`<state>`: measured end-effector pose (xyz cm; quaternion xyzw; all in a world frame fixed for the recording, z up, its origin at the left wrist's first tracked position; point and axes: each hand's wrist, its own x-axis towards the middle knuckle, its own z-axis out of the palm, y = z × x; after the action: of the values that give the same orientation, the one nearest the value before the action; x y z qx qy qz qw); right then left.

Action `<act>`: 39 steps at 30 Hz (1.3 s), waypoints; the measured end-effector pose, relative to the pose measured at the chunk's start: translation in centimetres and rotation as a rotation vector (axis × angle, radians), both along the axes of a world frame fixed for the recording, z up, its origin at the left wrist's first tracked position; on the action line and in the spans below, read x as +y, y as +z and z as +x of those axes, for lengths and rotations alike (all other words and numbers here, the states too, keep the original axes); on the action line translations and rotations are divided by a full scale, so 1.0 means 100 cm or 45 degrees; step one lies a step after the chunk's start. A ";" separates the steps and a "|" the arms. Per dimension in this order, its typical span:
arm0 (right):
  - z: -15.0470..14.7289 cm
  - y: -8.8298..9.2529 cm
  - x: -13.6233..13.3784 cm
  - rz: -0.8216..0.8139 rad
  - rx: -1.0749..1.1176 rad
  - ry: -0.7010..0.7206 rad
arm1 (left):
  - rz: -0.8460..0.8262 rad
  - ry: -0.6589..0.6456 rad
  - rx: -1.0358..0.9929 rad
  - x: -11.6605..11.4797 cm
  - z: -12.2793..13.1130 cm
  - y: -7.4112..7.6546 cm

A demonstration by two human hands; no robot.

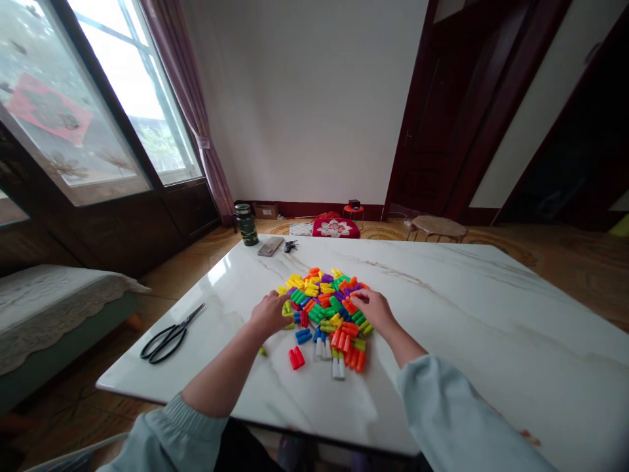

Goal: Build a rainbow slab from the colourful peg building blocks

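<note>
A heap of small plastic pieces in many colours point(324, 303) lies on the white marble table point(462, 314). My left hand point(269, 313) rests at the heap's left edge, fingers curled onto yellow and green pieces. At the right edge, my right hand point(374, 308) has its fingertips pinched on an orange piece point(350, 305). A red piece point(296, 357) and a blue piece point(303, 336) lie loose in front of the heap. Whether the left hand grips a piece is hidden.
Black scissors point(168, 337) lie near the table's left edge. A phone point(270, 246), keys point(289, 246) and a dark green bottle point(246, 224) sit at the far left corner. A bed point(54, 308) stands at the left, a small stool point(436, 227) behind the table.
</note>
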<state>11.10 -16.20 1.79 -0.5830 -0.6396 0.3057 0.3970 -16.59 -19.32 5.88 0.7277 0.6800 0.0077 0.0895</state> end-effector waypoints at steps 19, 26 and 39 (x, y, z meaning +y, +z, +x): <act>0.001 0.003 -0.031 -0.360 -0.820 0.192 | -0.015 0.047 -0.426 0.009 -0.001 -0.047; -0.002 -0.003 -0.027 -0.287 -0.707 0.222 | 0.143 -0.175 -0.841 0.017 0.024 -0.039; 0.013 0.007 -0.056 -0.567 -0.596 0.238 | 0.134 0.128 -0.244 0.048 0.035 -0.054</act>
<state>12.35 -21.83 2.47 -0.6487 -0.6816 0.3307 0.0724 -13.13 -14.47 0.52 0.6924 0.7025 0.1174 0.1153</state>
